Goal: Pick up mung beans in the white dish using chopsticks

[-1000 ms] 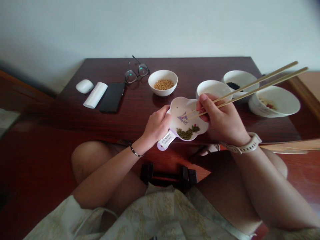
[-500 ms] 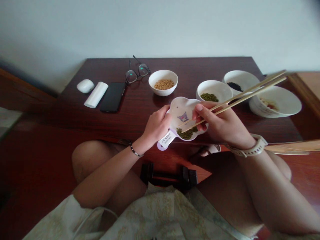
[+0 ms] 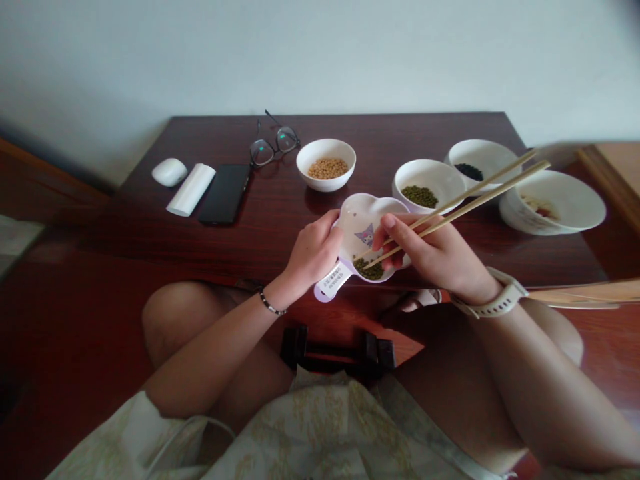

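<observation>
Table point(image 3: 275, 230): dark; phone point(image 3: 225, 195) left of grips, bowl point(image 3: 434, 173) beyond right hand point(image 3: 440, 253).
Left hand point(image 3: 314, 248): clamped on dish point(image 3: 354, 225).
Right hand: closed round chopsticks point(image 3: 493, 195), tips at dish's beans point(image 3: 375, 272), fingers point(image 3: 393, 225) partly blocking view.

Wall point(image 3: 320, 60): plain, pale blue-grey, fills upper part of view; darker toward left edge. Table point(image 3: 270, 240): dark reddish-brown, wood-grained, slightly glossy top; far edge runs along the wall, contact unclear. Floor point(image 3: 75, 347): reddish-brown; pale sheen at lower right. Left side: brown wooden furniture point(image 3: 45, 177), in shadow, type unclear. Right side: light wooden panel point(image 3: 625, 167) with darker brown border, beside table. Light: soft, rather dim; source out of view.
</observation>
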{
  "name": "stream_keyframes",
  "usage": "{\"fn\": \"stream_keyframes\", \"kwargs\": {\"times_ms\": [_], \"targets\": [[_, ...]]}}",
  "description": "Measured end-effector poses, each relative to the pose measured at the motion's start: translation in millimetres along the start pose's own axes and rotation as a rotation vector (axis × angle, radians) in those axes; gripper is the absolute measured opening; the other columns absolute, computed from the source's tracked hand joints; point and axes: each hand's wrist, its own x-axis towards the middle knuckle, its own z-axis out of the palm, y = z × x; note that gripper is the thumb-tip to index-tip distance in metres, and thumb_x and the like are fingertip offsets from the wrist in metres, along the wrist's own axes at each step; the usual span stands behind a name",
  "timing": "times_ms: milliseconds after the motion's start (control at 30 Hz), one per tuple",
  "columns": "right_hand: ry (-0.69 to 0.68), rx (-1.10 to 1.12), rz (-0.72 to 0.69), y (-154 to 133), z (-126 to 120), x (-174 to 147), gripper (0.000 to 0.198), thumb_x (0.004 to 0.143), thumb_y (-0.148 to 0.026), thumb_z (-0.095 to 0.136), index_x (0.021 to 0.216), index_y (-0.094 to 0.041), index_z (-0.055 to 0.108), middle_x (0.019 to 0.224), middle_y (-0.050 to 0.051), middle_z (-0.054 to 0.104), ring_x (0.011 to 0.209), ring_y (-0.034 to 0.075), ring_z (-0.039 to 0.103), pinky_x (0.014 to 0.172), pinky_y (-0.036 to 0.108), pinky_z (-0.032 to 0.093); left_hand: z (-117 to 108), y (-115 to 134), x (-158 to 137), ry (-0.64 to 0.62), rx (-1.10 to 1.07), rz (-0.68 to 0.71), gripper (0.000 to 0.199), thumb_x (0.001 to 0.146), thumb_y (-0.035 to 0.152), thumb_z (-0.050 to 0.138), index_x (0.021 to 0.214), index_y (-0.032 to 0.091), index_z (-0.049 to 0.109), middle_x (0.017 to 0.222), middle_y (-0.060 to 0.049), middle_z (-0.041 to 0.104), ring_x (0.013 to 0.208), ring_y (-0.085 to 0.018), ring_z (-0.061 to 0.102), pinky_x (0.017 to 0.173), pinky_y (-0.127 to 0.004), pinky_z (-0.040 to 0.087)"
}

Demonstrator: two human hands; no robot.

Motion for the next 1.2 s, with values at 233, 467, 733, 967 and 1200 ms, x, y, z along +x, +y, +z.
{"fn": "stream_keyframes", "kwargs": {"times_ms": [233, 467, 733, 967, 1200], "targets": [[0.045, -0.009, -0.071, -0.9, 5.1, 2.0, 0.056, 0.109, -0.065, 0.048, 0.084, -0.017, 0.064, 0.076, 0.002, 0.064, 0.059, 0.010, 0.067, 0.051, 0.020, 0.052, -0.5, -0.1, -0.1, 0.008, 0.012, -0.003, 0.026, 0.103, 0.030, 0.042, 0.095, 0.020, 0.065, 0.086, -0.003, 0.072, 0.073, -0.014, 0.061, 0.064, -0.028, 0.037], [0.082, 0.052, -0.044, -0.7, 4.5, 2.3, 0.056, 0.105, -0.068, 0.052, 0.083, -0.018, 0.065, 0.077, 0.003, 0.066, 0.060, 0.011, 0.067, 0.052, 0.022, 0.052, 0.8, -3.4, 0.3, 0.009, -0.007, 0.007, 0.028, 0.103, 0.031, 0.042, 0.102, 0.020, 0.068, 0.089, -0.004, 0.073, 0.075, -0.014, 0.061, 0.064, -0.028, 0.037], [0.015, 0.183, 0.085, 1.3, -5.0, 2.6, 0.055, 0.103, -0.071, 0.056, 0.090, -0.020, 0.073, 0.075, 0.004, 0.070, 0.057, 0.012, 0.065, 0.052, 0.023, 0.056, -0.1, -1.4, 0.0, 0.010, 0.006, 0.012, 0.028, 0.102, 0.027, 0.042, 0.100, 0.019, 0.068, 0.089, -0.004, 0.073, 0.074, -0.014, 0.061, 0.065, -0.028, 0.037], [-0.021, 0.098, 0.048, 1.3, -1.7, 1.0, 0.056, 0.106, -0.068, 0.053, 0.092, -0.018, 0.073, 0.072, 0.004, 0.068, 0.059, 0.012, 0.067, 0.055, 0.022, 0.056, 0.0, -1.0, -0.1, 0.004, 0.001, 0.006, 0.027, 0.102, 0.028, 0.043, 0.100, 0.019, 0.068, 0.090, -0.004, 0.074, 0.075, -0.014, 0.061, 0.065, -0.028, 0.039], [0.016, 0.059, 0.019, 0.4, 0.8, 1.2, 0.058, 0.105, -0.070, 0.052, 0.087, -0.018, 0.069, 0.074, 0.004, 0.067, 0.059, 0.012, 0.067, 0.052, 0.021, 0.054, -0.5, -1.4, 0.0, 0.007, 0.001, 0.006, 0.027, 0.101, 0.027, 0.043, 0.101, 0.019, 0.069, 0.091, -0.005, 0.074, 0.075, -0.015, 0.061, 0.064, -0.027, 0.039]]}}
